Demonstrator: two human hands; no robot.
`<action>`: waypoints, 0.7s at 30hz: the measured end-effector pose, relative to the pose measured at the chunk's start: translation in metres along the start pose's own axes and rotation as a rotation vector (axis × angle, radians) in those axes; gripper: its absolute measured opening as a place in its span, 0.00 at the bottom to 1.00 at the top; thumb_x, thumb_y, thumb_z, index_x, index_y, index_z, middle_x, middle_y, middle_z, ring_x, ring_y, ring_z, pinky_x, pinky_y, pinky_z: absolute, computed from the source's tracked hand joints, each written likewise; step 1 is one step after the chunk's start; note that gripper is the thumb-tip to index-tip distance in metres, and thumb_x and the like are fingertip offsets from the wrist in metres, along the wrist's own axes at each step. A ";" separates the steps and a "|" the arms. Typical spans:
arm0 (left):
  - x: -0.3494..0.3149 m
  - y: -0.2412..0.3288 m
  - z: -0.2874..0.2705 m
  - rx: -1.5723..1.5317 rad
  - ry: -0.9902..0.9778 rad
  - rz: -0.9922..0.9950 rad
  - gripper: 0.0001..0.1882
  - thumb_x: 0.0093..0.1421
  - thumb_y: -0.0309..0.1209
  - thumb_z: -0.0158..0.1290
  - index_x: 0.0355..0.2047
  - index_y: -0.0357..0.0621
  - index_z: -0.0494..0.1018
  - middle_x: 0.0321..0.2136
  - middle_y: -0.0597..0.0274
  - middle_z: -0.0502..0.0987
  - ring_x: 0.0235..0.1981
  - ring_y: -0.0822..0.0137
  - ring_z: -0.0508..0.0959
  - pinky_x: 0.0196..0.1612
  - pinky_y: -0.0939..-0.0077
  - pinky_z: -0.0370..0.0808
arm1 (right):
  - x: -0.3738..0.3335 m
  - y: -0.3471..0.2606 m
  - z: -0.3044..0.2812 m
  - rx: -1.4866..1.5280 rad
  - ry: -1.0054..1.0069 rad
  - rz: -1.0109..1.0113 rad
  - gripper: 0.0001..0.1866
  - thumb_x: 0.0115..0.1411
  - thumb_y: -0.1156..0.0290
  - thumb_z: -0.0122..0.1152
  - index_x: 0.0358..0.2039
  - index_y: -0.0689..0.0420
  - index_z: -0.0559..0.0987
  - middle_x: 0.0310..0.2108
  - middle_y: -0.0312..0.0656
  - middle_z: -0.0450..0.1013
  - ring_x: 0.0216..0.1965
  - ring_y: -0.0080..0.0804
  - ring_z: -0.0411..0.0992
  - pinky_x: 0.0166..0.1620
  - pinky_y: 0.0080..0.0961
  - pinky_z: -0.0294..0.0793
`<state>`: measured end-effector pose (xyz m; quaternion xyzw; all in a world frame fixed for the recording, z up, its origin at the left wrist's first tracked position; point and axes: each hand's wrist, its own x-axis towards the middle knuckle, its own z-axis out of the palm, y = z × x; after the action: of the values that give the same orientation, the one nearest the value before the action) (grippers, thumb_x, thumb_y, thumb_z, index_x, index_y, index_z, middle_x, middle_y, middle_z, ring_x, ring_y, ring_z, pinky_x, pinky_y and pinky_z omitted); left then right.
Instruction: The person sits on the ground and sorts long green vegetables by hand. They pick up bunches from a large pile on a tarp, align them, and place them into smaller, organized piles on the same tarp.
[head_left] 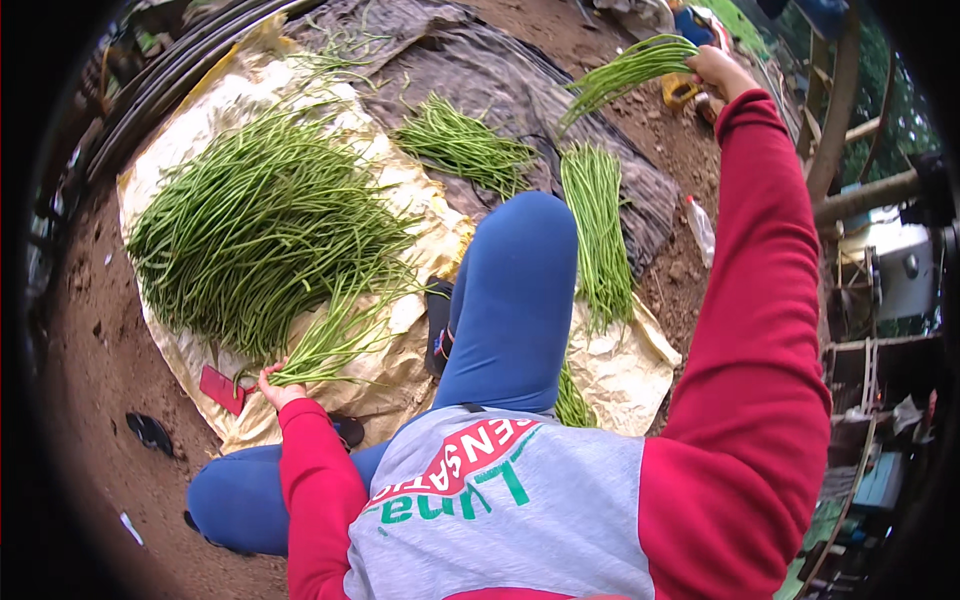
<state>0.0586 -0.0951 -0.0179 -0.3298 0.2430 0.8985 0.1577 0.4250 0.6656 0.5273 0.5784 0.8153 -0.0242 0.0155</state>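
My left hand (280, 388) closes around the ends of a loose bunch of long beans (335, 345), low beside a large heap of long green beans (265, 220). A flat red object (221, 389) lies next to that hand. Stretched out to the far right, my right hand (718, 70) grips a bundle of long beans (635, 68) by one end; the rest reaches leftward. Below it, a neat bundle (597, 230) lies lengthwise to the right of my raised knee. A smaller pile (465, 145) sits beyond the knee, and more beans (572, 400) show beside my thigh.
Under the beans are a pale sheet (165, 300) and a dark cloth (650, 200), spread on bare soil. A clear plastic bottle (700, 230) lies at the cloth's right. A dark sandal (150, 433) is at left. Wooden posts (870, 200) stand at right.
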 end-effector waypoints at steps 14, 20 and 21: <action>-0.017 0.025 0.015 0.207 0.132 0.100 0.12 0.59 0.37 0.50 0.20 0.49 0.66 0.18 0.69 0.70 0.21 0.66 0.72 0.51 0.53 0.73 | -0.182 0.184 0.441 0.592 -0.237 0.518 0.13 0.57 0.66 0.58 0.35 0.64 0.79 0.31 0.58 0.77 0.30 0.47 0.79 0.36 0.40 0.76; -0.015 -0.001 0.047 0.299 0.158 0.024 0.12 0.58 0.37 0.51 0.20 0.49 0.66 0.17 0.70 0.70 0.20 0.68 0.71 0.53 0.55 0.72 | -0.230 0.214 0.452 0.913 -0.406 0.678 0.27 0.58 0.58 0.64 0.52 0.60 0.70 0.36 0.48 0.74 0.31 0.36 0.73 0.34 0.33 0.74; -0.018 -0.007 0.050 0.303 0.158 0.011 0.12 0.58 0.37 0.50 0.20 0.48 0.66 0.17 0.70 0.70 0.20 0.68 0.71 0.53 0.55 0.72 | -0.234 0.225 0.459 0.735 -0.360 0.603 0.33 0.55 0.56 0.67 0.54 0.62 0.68 0.42 0.51 0.74 0.39 0.40 0.74 0.41 0.35 0.74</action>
<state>0.0490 -0.0646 0.0244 -0.3705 0.3893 0.8236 0.1813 0.7138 0.4926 0.0772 0.7419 0.5340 -0.4033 -0.0426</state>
